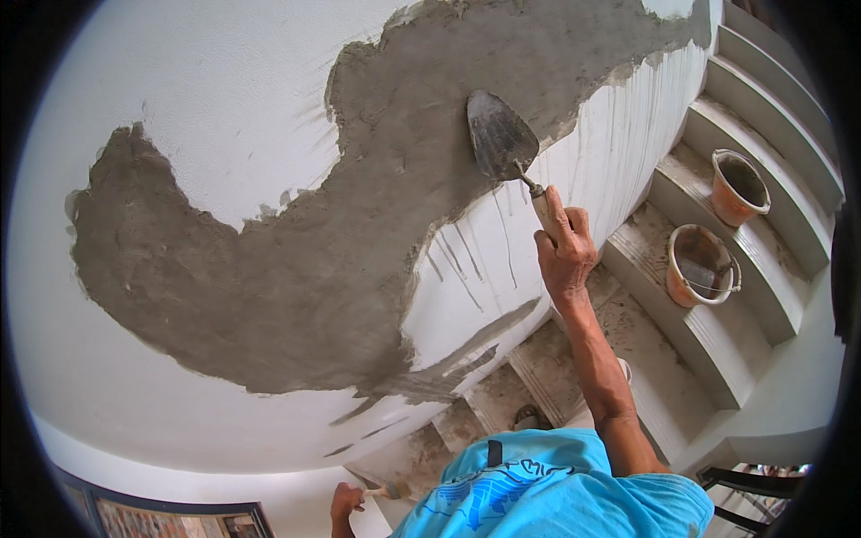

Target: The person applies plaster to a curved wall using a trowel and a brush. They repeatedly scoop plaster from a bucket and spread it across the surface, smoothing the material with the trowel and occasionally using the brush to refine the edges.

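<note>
Can't see wall-facing side of trowel (499,134), or handle (543,210) part under right hand (569,253). Can't identify tool (386,491) in left hand (346,498), too small. Can't follow left forearm (342,529), shirt (547,502) and framed picture (170,522) past lower edge, plaster (233,305) past top edge, stairs (753,354) past dark right rim. Can't make out grey contents of lower bucket (685,289). Can't see all of foot (531,418), partly behind shirt.

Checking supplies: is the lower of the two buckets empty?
Not empty: the lower bucket has a grey object inside. Cannot tell exactly what it is.

Dark lettering (538,468) across blue T-shirt (610,504), barely legible.
</note>
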A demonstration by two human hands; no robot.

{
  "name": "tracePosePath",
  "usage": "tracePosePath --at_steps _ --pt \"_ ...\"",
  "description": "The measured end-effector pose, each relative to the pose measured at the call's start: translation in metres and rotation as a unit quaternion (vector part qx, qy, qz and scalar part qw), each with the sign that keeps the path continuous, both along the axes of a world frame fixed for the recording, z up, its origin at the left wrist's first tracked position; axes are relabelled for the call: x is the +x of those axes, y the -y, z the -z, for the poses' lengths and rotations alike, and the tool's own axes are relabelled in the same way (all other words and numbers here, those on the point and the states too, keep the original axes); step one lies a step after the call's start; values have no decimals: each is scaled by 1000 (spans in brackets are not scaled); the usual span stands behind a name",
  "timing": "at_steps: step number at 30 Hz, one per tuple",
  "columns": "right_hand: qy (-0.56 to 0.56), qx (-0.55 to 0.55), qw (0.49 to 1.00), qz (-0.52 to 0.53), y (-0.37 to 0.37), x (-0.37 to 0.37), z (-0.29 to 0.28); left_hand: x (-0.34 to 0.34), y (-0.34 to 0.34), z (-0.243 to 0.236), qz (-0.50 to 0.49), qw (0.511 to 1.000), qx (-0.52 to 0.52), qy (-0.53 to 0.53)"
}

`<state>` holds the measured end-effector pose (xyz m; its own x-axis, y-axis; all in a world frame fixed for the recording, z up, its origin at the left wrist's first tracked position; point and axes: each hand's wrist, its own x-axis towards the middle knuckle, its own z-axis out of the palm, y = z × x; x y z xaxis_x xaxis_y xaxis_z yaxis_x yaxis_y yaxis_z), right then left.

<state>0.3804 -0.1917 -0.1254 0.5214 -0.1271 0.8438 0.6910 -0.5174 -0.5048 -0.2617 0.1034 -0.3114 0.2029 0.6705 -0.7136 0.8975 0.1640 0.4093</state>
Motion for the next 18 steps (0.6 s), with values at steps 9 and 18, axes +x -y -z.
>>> tracePosePath --at_steps 9,18 --pt "-12 29 997 -64 -24 6 5 1 -4 2 -18 999 -28 42" --pt "-79 79 985 -130 -9 -4 50 9 13 -5 -32 999 -20 35"
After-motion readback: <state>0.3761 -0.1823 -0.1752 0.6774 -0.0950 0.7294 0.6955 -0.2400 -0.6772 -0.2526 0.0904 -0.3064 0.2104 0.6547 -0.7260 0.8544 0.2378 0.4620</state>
